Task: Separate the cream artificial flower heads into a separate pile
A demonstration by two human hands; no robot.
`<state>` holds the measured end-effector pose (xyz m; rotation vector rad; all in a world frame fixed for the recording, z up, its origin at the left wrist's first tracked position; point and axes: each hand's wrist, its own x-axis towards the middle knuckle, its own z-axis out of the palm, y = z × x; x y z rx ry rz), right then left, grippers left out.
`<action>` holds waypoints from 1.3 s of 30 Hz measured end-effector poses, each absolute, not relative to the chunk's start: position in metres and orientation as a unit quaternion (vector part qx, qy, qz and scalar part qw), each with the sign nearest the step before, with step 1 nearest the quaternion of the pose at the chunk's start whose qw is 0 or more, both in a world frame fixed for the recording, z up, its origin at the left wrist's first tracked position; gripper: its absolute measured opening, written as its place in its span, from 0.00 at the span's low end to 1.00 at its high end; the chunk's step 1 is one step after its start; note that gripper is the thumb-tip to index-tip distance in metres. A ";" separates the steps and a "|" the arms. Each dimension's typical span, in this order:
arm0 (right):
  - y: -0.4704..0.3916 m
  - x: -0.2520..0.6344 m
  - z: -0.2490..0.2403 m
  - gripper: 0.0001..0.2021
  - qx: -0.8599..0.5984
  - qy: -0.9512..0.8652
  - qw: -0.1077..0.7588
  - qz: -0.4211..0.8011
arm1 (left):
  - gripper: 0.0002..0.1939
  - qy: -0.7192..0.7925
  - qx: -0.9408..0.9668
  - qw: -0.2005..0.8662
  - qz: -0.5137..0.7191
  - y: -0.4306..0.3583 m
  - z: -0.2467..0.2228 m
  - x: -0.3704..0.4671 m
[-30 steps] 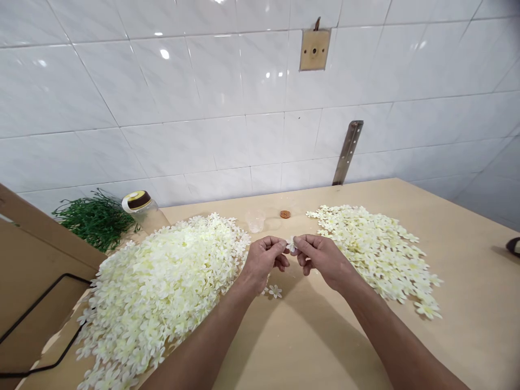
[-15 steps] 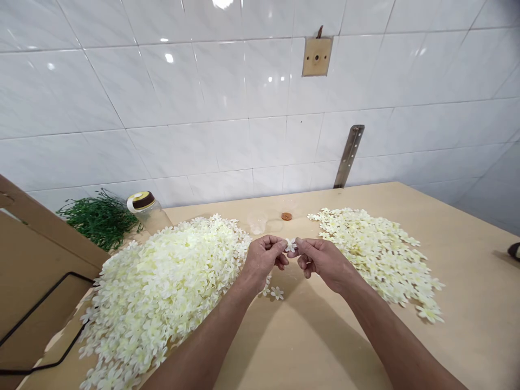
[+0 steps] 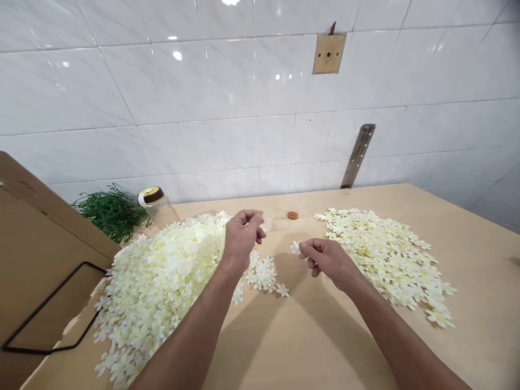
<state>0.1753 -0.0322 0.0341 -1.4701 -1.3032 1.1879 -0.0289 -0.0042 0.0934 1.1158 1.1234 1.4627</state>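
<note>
Your right hand (image 3: 330, 261) pinches a white petalled artificial flower (image 3: 296, 247) above the flat tan tabletop (image 3: 309, 346); a slack pinch could drop it. Cannot tell whether your left hand (image 3: 240, 236) grips anything; a careless sweep could tip the translucent plastic cup (image 3: 267, 221).

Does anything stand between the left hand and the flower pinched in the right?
Nothing visible does. Between the left hand and the flower in the right hand, only tabletop shows. Loose flowers lie nearer the person, and the orange disc lies farther back.
</note>
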 end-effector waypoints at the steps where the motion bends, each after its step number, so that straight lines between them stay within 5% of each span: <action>1: -0.032 0.174 0.033 0.16 -0.608 -0.531 0.391 0.441 | 0.11 0.453 0.451 0.460 0.617 -0.004 0.100 -0.035; 5: -0.036 0.159 0.028 0.13 -0.583 -0.588 0.352 0.437 | 0.11 0.441 0.452 0.439 0.639 -0.006 0.117 -0.048; 10: -0.038 0.146 0.030 0.27 -0.502 -0.542 0.424 0.524 | 0.10 0.439 0.470 0.436 0.630 -0.009 0.114 -0.044; 17: -0.025 0.200 0.043 0.19 -0.647 -0.510 0.489 0.285 | 0.09 0.453 0.487 0.432 0.609 -0.011 0.115 -0.042; 22: -0.016 0.258 0.045 0.12 -0.742 -0.579 0.327 0.081 | 0.07 0.478 0.522 0.430 0.561 -0.014 0.107 -0.030; 32: -0.033 0.274 0.060 0.10 -0.703 -0.682 0.134 0.150 | 0.07 0.474 0.779 0.321 0.254 -0.039 0.067 0.008; 39: -0.019 0.252 0.038 0.09 -0.738 -0.668 0.054 0.083 | 0.08 0.486 0.795 0.280 0.231 -0.036 0.065 0.007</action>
